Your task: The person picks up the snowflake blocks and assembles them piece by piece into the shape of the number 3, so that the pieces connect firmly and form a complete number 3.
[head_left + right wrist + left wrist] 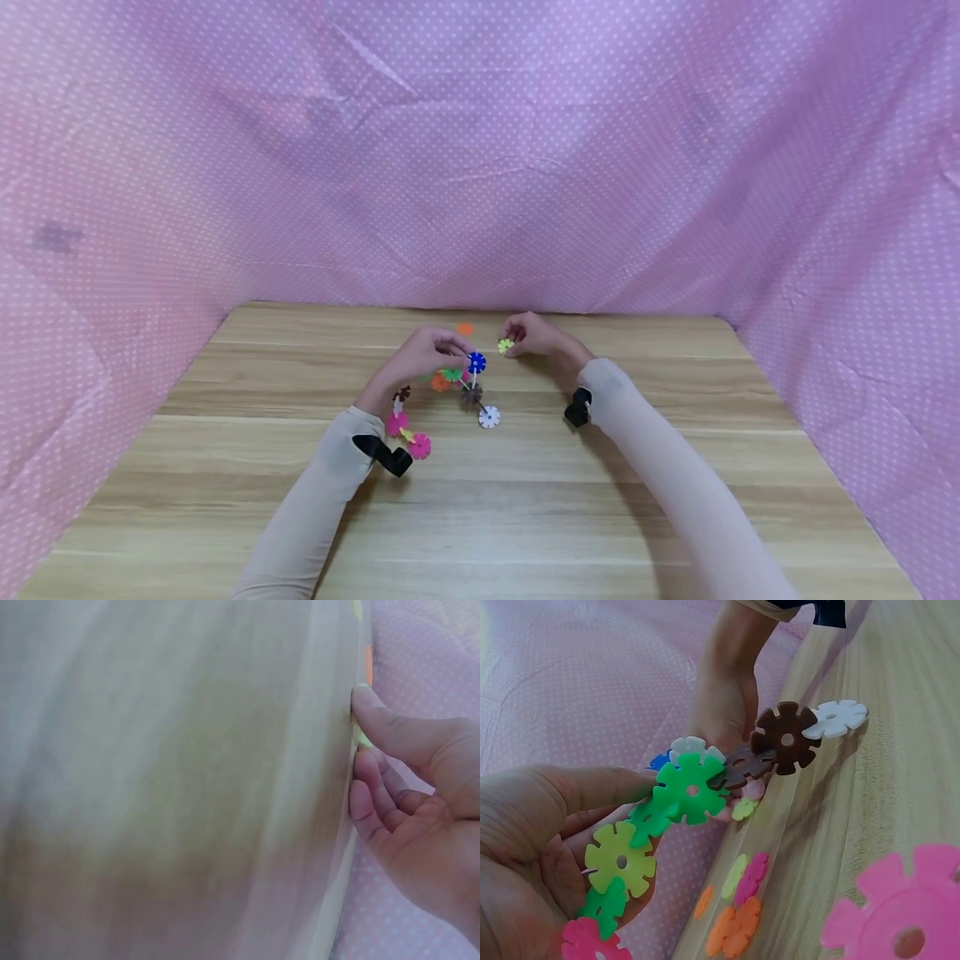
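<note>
- Chain of linked flower discs point(681, 799): over wooden table point(487, 517), held in left hand point(427, 352), which partly covers it from overhead.
- Right hand point(534, 335): pinching yellow-green disc point(506, 346), apart from chain.
- Orange disc point(466, 329): near far edge, between hands.
- Dotted cloth point(480, 167) behind.

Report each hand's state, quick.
Left hand: closed, holding a chain of linked flower-shaped discs.
Right hand: closed, pinching a yellow-green disc.
</note>
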A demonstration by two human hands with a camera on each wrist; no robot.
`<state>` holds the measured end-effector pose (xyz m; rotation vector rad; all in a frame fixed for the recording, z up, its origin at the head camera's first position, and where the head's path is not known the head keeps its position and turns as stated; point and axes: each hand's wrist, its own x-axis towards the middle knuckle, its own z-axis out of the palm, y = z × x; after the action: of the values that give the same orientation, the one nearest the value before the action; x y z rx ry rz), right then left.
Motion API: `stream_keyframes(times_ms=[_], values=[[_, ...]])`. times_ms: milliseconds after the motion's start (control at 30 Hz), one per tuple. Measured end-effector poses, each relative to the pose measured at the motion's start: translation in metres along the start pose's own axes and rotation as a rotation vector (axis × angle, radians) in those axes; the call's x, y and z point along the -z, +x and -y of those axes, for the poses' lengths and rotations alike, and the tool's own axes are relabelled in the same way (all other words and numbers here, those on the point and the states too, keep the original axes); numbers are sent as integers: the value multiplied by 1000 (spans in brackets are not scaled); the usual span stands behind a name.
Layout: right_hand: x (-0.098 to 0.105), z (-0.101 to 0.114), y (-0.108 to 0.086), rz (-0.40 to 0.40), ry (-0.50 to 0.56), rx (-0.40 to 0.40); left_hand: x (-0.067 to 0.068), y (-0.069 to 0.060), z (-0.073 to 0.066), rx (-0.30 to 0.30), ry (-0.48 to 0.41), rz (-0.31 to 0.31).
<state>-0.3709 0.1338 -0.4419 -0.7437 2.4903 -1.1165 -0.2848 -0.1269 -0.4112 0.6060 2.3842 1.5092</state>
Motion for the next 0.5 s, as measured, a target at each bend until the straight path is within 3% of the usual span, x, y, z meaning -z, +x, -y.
stream_keyframes(times_ms=[500], values=[[-3, 9, -28, 21, 117, 57, -1, 1, 1, -18, -14, 10]])
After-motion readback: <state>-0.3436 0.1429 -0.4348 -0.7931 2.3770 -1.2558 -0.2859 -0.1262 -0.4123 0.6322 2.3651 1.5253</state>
